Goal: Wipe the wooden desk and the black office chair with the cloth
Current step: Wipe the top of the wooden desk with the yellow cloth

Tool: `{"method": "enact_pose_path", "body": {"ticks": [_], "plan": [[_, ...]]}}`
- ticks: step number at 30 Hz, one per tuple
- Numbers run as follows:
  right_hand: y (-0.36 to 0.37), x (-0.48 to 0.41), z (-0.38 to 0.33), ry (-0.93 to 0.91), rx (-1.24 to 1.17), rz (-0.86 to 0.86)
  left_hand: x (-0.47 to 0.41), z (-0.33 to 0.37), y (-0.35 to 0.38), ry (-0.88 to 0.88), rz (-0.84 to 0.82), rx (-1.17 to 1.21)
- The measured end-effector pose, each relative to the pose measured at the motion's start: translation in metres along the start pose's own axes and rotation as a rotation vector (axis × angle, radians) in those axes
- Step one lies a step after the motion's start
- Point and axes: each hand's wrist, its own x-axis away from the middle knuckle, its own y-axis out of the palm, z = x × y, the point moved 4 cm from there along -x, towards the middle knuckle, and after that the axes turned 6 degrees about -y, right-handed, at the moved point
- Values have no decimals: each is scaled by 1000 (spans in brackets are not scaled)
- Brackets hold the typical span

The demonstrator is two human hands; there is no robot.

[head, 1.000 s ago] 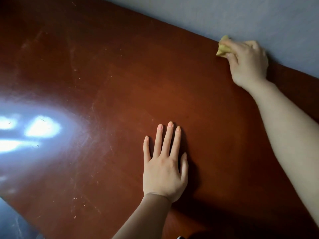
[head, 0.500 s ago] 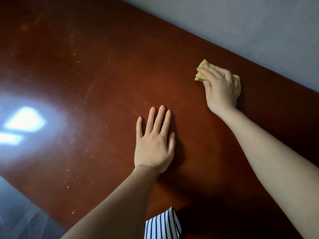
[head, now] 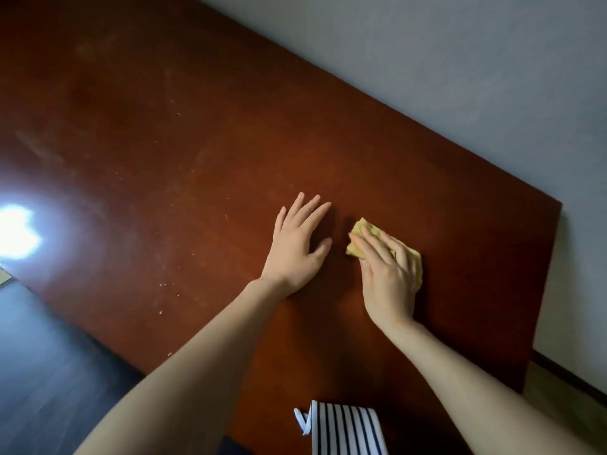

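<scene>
Right hand [head: 389,277]: fingers laid fairly flat over the yellow cloth [head: 356,239], pressing it to the wood at centre right of the frame; I see no pinch.
Left hand [head: 297,249]: spread, palm down on the desk just left of the cloth, holding nothing.
Cloth: bunched under my right palm, one corner poking out beyond the fingertips.
Step in hand: wiping the desk top; I judge even pressure and overlapping strokes toward the pale specks [head: 164,285] at lower left serve best.
Wooden desk [head: 170,152]: dark reddish top, faint scratches, a bright glare at the left edge.
Room: grey wall [head: 460,60] across the upper right, dark floor [head: 39,372] at lower left.
Chair: not in view, so I judge that part undone.
Bottom edge: striped fabric [head: 345,431].
</scene>
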Motion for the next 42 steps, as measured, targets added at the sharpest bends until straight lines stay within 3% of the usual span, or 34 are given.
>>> {"method": "enact_pose_path", "body": {"ticks": [6, 10, 15, 24, 29, 31, 42], "plan": [[0, 44, -48, -201, -34, -11, 49, -23, -56, 61, 70, -44], [8, 62, -93, -377, -141, -81, 75, -50, -86, -23, 35, -150], [17, 7, -108, -477, -179, -239, 92, -60, -103, -170, 20, -58], [51, -122, -90, -199, -116, -352, 85, -55, -110, -66, -128, -88], [60, -165, -82, 145, -105, -283, 75, -55, -114, -36, -108, -167], [61, -160, -91, 164, -84, -249, 70, -51, -112, -56, -71, -205], [23, -11, -110, -309, -140, -149, 102, -30, -74, -192, -13, -363]]}}
